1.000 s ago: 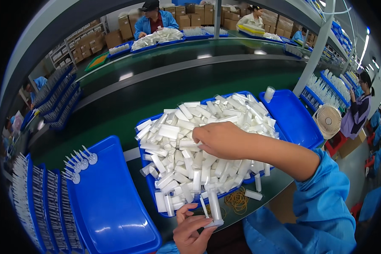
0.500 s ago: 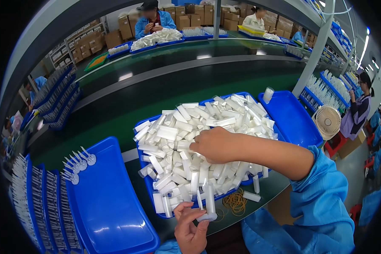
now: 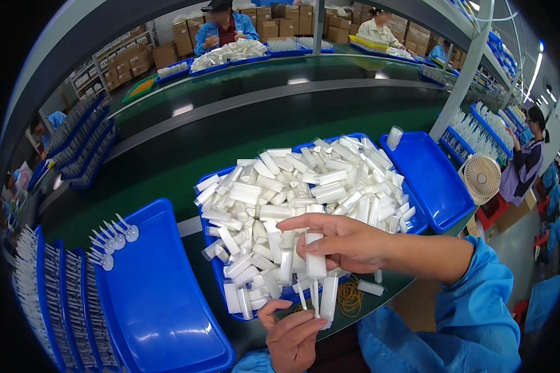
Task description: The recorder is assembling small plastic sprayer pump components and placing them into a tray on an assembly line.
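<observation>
My left hand (image 3: 292, 342), low in the middle, pinches a pale plastic piece with thin upright prongs (image 3: 316, 301). Beside those prongs, a clear-ended white tube (image 3: 330, 299) stands upright at the same piece. Just above, my right hand (image 3: 351, 239) grips another white tube (image 3: 316, 256) between thumb and fingers, its lower end close over the prongs. Whether it touches them I cannot tell. Behind both hands a heap of similar white tubes (image 3: 264, 186) fills blue trays (image 3: 216, 273).
A blue tray (image 3: 162, 286) at left carries several pronged pieces (image 3: 115, 236), beside stacked trays (image 3: 50, 298). To the right are another blue tray (image 3: 426, 177) and a fan (image 3: 481, 177). Rubber bands (image 3: 350, 298) and a loose tube (image 3: 371, 287) lie near the table edge. People work beyond the green belt (image 3: 168, 158).
My right hand has come back from the heap toward my left hand, now with a white tube in it. My left hand has shifted slightly right, still holding the pronged piece.
</observation>
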{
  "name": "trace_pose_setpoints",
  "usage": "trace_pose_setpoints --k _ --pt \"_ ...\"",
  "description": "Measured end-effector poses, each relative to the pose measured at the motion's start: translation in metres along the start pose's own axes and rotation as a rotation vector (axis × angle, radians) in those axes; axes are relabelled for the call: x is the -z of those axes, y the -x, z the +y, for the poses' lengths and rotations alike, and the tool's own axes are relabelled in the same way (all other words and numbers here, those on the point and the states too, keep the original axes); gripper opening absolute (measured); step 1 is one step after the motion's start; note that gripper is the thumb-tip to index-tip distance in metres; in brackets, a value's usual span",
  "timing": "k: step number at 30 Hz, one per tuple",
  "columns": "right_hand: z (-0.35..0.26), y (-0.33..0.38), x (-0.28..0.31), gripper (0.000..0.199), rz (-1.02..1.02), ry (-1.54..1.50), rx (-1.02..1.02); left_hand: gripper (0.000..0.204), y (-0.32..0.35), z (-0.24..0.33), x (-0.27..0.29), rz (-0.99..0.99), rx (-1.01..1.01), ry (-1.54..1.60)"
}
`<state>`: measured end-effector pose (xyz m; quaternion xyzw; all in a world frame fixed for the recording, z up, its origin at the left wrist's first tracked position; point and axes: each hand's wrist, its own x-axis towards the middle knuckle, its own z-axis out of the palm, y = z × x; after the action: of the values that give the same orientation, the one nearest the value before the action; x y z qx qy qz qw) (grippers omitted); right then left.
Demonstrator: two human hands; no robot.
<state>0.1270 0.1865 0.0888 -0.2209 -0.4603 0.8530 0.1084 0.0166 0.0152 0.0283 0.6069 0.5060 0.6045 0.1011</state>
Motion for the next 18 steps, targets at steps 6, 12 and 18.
trace_pose_setpoints --k 6,12,18 --pt "0.0 0.01 0.008 0.027 -0.012 0.494 0.041 0.008 -0.003 0.004 0.001 -0.022 0.027 0.01" --pt "-0.011 0.025 -0.002 0.019 0.025 0.973 0.168 0.01 0.001 -0.004 0.002 -0.139 0.007 0.001" --pt "-0.003 0.033 0.003 0.018 -0.009 1.198 0.313 0.014 0.004 -0.009 0.004 -0.153 -0.065 0.017"
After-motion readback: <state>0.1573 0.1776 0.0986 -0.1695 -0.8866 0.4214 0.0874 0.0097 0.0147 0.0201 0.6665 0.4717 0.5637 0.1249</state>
